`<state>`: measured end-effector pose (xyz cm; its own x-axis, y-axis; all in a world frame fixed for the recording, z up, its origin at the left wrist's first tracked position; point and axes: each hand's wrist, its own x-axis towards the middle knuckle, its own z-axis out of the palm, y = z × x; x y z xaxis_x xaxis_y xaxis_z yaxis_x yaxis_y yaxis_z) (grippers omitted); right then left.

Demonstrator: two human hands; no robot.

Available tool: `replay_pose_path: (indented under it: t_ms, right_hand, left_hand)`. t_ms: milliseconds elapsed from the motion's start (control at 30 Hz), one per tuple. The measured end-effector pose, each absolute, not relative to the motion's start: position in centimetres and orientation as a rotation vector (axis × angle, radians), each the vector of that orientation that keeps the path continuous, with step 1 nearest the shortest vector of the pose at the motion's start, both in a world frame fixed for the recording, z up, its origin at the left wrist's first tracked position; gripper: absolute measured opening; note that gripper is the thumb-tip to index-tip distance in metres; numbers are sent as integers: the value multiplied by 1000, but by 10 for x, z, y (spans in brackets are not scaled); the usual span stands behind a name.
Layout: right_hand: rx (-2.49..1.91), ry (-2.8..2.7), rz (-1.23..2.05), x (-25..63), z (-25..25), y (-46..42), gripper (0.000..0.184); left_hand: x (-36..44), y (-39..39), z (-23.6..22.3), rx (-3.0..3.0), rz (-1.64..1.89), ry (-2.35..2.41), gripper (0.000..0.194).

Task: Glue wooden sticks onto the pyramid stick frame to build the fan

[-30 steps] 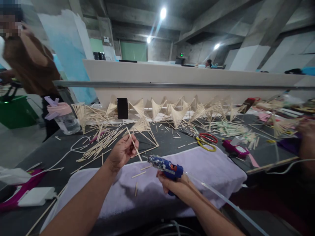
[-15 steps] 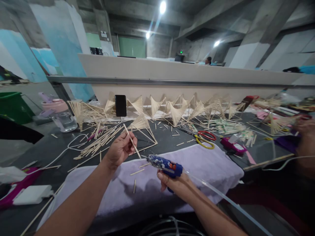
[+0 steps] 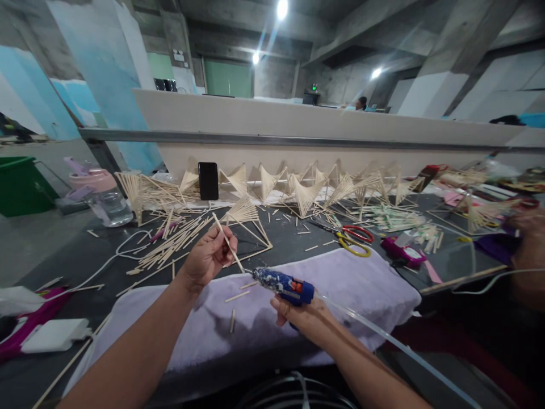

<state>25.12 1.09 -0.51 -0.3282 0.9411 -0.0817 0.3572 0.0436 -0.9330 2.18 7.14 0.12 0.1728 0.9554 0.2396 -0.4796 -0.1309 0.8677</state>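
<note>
Between the fingers of my left hand [image 3: 210, 253] a thin wooden stick [image 3: 230, 247] is pinched, slanting down to the right. My right hand [image 3: 298, 315] grips a blue hot glue gun [image 3: 285, 287], its front crusted with whitish residue. The gun's nozzle is at the stick's lower end; whether they touch I cannot tell. A long clear glue stick [image 3: 374, 326] trails from the gun's back. Beneath both hands lies a lilac towel [image 3: 340, 278] with a few short stick pieces [image 3: 232, 321] on it. Just behind my left hand stands a stick frame [image 3: 251, 224] with a fanned side.
Several fan-shaped stick models [image 3: 306, 193] line the back of the dark table. A black phone [image 3: 208, 182] leans there. Loose sticks [image 3: 170, 247], scissors [image 3: 355, 241], a purple tape measure [image 3: 402, 253] and a water bottle [image 3: 106, 199] lie or stand around. Another person's hand [image 3: 528, 238] is at far right.
The glue gun has shifted slightly left, bringing its nozzle closer to the stick's lower end. My left hand keeps its pinch. A dark shape at the left edge has gone from view.
</note>
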Motion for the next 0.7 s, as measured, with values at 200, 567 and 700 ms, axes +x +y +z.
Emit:
replay_pose_path:
  t_ms: [200, 567, 700]
  right_hand:
    - [-1335, -1759, 1273, 252, -5, 10, 35]
    - [-1331, -1729, 1305, 252, -11, 10, 32]
    - [-1337, -1690, 1327, 252, -16, 10, 32]
  left_hand:
    - [22, 71, 2, 1085, 1370, 583, 10]
    - [22, 72, 2, 1088, 1362, 567, 10]
    - [23, 71, 2, 1088, 1365, 577, 10]
